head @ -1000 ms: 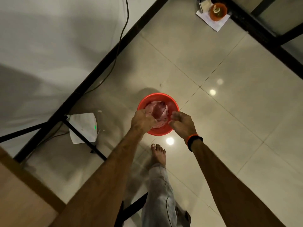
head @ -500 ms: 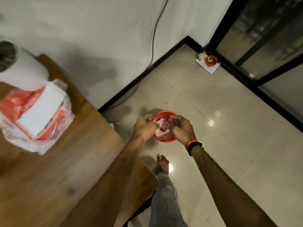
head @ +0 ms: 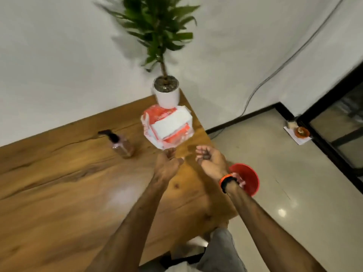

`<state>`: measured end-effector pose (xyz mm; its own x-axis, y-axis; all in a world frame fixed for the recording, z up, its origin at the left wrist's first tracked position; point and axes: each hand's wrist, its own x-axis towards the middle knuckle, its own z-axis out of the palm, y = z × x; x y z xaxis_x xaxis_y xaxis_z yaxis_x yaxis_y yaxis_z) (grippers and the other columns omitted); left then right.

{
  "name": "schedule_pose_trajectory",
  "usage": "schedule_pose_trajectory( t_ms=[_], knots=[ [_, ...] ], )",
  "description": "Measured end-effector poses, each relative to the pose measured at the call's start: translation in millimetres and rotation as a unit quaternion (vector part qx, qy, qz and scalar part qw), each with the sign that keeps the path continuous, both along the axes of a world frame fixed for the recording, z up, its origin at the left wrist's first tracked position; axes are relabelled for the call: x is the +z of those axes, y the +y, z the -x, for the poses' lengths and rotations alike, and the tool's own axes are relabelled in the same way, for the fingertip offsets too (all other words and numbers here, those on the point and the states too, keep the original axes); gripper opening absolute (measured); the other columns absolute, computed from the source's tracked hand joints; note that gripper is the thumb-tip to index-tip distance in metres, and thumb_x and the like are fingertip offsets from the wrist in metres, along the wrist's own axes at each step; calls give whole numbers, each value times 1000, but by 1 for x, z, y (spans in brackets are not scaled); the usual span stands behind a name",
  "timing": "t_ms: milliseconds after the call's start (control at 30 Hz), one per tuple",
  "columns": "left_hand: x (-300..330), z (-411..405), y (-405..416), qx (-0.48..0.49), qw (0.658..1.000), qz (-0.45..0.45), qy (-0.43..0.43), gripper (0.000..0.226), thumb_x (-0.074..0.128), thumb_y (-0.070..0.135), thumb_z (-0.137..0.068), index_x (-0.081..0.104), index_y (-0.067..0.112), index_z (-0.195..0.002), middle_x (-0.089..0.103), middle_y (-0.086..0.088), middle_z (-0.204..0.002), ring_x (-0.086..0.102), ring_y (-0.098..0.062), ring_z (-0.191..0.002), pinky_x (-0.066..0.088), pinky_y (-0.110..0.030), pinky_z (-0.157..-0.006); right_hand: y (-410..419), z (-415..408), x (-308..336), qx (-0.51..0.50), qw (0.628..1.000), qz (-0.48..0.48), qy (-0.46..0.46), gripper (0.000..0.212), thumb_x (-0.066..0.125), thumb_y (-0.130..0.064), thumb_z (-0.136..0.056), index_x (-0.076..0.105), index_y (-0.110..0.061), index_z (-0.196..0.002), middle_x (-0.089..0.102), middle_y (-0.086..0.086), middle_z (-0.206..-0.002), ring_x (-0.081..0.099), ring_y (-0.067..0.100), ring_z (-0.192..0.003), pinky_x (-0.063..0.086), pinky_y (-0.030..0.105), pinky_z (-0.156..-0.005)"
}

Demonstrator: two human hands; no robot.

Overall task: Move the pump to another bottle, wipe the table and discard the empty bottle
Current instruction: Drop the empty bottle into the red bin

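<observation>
Wooden table (head: 59,193) by a white wall, task seemingly near its end.

Standing upright at about eleven o'clock from the hands, the pump bottle (head: 122,145) is a clear body with pinkish contents and a black pump fitted on top, so the swap looks done. At about four o'clock, down on the tiled floor, the red bin (head: 249,179) shows something pale inside, possibly the discarded bottle, though blur hides which. Over the table's right edge, the left hand (head: 169,163) and right hand (head: 210,161) hang empty, fingers loosely curled and holding nothing, the right palm up, probably because they are free after the drop. At twelve o'clock lie the tissue pack (head: 169,126) and, beyond, the potted plant (head: 166,91).
</observation>
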<state>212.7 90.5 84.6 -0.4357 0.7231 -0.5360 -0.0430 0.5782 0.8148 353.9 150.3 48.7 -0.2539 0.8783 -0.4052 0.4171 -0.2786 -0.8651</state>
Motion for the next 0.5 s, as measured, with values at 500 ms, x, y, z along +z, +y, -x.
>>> schedule_pose_trajectory(
  t_ms=[500],
  knots=[
    [0,165,-67,191,981,22,12,64,68,1,-84,41,3,-143,49,-13,-144,49,-26,-131,43,-40,-110,-15,203,7,202,977,-10,-62,54,68,-10,-81,54,-20,-131,59,-12,-110,59,6,-95,44,16,-79]
  ],
)
